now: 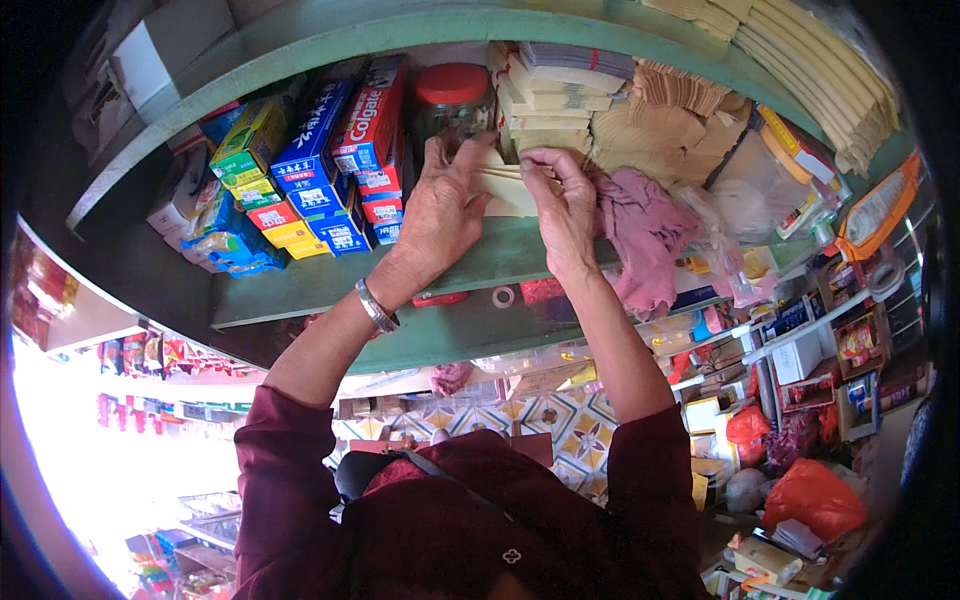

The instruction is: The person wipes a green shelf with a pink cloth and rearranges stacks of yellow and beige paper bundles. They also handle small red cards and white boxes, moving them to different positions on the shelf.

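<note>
Cream-coloured folded papers (504, 196) lie between my two hands at the front of a green shelf. My left hand (444, 199), below which a silver bracelet circles the wrist, grips their left side, its fingers partly blurred. My right hand (559, 196) pinches their right side between thumb and fingers. Just behind stand stacked paper bundles (551, 101), with a grey bundle on top, and a clear jar with a red lid (451, 82). A pink cloth (646, 232) hangs over the shelf edge beside my right wrist.
Stacked toothpaste boxes (367, 120) stand left of the jar. More layered paper (652, 139) and a plastic container with an orange lid (765, 176) are at the right. The green shelf board (480, 259) runs under my hands; a tape roll (503, 297) lies on the level below.
</note>
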A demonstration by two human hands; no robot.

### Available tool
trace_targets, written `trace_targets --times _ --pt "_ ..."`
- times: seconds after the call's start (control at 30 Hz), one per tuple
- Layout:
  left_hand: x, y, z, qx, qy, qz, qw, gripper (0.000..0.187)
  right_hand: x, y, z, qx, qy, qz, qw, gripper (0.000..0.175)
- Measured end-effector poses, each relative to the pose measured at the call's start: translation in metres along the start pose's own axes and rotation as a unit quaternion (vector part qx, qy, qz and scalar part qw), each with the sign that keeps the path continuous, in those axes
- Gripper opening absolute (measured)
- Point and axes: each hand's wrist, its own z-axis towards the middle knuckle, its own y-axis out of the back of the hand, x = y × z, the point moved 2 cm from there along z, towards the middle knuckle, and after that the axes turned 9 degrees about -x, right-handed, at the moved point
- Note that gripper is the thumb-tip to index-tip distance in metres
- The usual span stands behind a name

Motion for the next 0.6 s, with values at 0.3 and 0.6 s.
trace_targets --times 0.3,0.6 --pt "0.001 0.001 -0.002 0.025 -0.097 0.044 0.994 0.069 0.005 -0.004 -0.008 -0.019 -0.008 -0.019 1.0 0.033" --pt "-0.016 -0.003 0.014 0.017 -0.108 0.057 0.992 0.092 -0.001 0.006 -0.006 0.024 0.244 -0.227 0.943 0.04"
